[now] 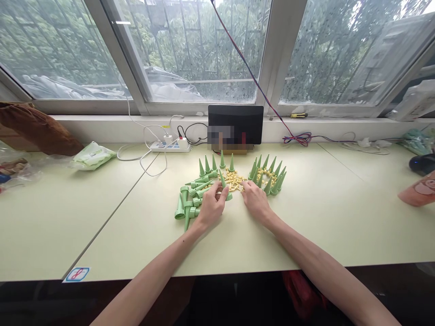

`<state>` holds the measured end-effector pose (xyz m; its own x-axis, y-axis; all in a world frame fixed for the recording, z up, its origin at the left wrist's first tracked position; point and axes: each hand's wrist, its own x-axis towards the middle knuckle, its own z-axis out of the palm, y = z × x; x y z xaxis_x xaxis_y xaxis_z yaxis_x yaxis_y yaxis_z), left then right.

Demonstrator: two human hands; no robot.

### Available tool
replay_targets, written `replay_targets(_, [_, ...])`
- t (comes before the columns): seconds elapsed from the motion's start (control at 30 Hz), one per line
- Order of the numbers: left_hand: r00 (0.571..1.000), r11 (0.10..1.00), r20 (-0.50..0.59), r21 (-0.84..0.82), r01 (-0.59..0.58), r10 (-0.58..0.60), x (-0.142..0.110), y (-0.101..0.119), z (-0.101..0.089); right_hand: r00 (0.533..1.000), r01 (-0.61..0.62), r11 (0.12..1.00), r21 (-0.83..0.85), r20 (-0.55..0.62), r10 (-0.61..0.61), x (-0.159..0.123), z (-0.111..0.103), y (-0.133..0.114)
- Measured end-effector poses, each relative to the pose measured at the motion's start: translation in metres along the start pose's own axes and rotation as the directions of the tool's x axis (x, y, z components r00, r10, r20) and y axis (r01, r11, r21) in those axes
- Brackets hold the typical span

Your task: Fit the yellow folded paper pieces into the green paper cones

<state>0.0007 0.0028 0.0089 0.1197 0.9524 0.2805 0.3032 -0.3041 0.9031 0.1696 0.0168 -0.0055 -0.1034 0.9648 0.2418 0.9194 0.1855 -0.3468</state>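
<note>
Green plastic cone (223,180) pinched near its wide end by the left hand (213,203), thumb and fingers closed, tip left uncovered and pointing up; held at the near left edge of the yellow pile (235,180). Right hand (255,200) lowered to the pile's right edge, fingers curled together; whether a piece is gripped cannot be told, the fingertips being small and partly hidden. Left of the pile, loose cones (186,206) are jumbled on their sides, handy to the left hand. Behind it, upright cones (207,165) are stood on their broad ends, presumably for steadiness; to its right, a ring of cones (281,181) is set around more yellow pieces (267,172). Farther behind the pile, a dark screen (235,117) is propped.
</note>
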Motion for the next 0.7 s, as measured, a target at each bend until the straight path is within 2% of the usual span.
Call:
replay_targets(0.17, [0.998, 0.999, 0.042, -0.033, 0.037, -0.036, 0.0003, -0.0013, -0.0006, 1.000, 0.014, 1.000, 0.013, 0.010, -0.014, 0.0006, 0.0016, 0.0015])
replay_targets(0.33, [0.994, 0.988, 0.097, -0.137, 0.070, -0.057, 0.0032, -0.0040, -0.0005, 0.998, 0.047, 0.994, 0.097, 0.038, -0.051, 0.0020, 0.0056, 0.0041])
replay_targets(0.53, [0.993, 0.976, 0.096, -0.200, 0.083, -0.065, 0.0057, -0.0064, -0.0002, 0.988, 0.134, 0.973, 0.189, 0.048, -0.146, 0.0009, 0.0097, 0.0040])
replay_targets(0.7, [0.994, 0.979, 0.086, -0.182, 0.088, -0.074, 0.0048, -0.0038, 0.0001, 0.972, 0.233, 0.912, 0.338, -0.043, -0.233, -0.0029, 0.0050, 0.0010])
